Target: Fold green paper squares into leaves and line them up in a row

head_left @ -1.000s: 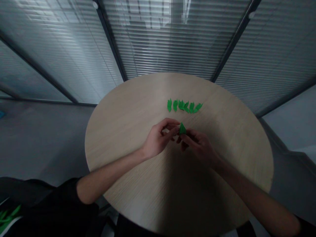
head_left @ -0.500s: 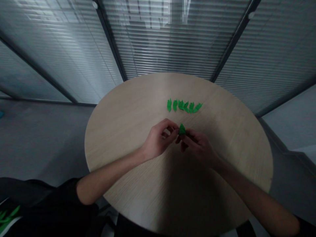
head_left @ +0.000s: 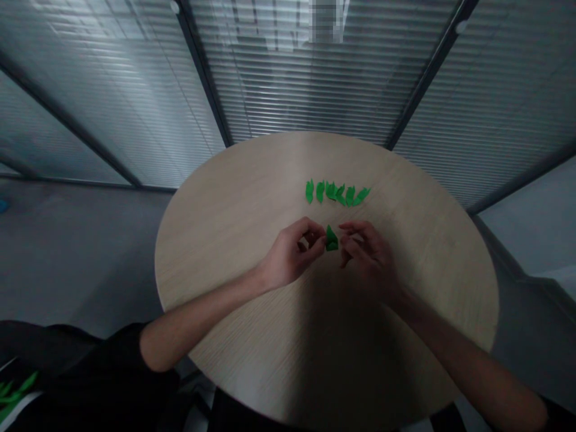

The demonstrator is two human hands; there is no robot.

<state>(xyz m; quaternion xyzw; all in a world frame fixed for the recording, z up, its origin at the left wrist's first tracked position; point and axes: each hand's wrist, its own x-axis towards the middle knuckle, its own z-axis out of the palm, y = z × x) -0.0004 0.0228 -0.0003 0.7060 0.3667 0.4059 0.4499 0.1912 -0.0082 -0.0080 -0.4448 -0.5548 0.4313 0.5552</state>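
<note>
Left hand (head_left: 292, 257): closed in a pinch. Your thumb and forefinger clamp the left edge of the green folded piece (head_left: 332, 239).
Right hand (head_left: 369, 255): loosely open and holding nothing. Its fingertips sit just beside the piece's right edge, but I cannot tell whether they touch it.
Where the piece is: between your two hands, near the middle of the round wooden surface (head_left: 225, 228) and on your side of the row.
Why held so: the edge pinch leaves most of the piece bare and turned up toward you. I judge this keeps it within reach of your right fingers.
Look of the piece: small, flat and bright green, pointed at the top like a leaf, with a darker fold line low down. It looks like paper.
Row of green pieces (head_left: 337, 193): similar shapes laid side by side in a line beyond your hands. The right-hand ones lean outward, and all lie apart from your hands.
Lower left: more green bits (head_left: 13, 390) beside your dark sleeve (head_left: 90, 372), too dim to make out.
</note>
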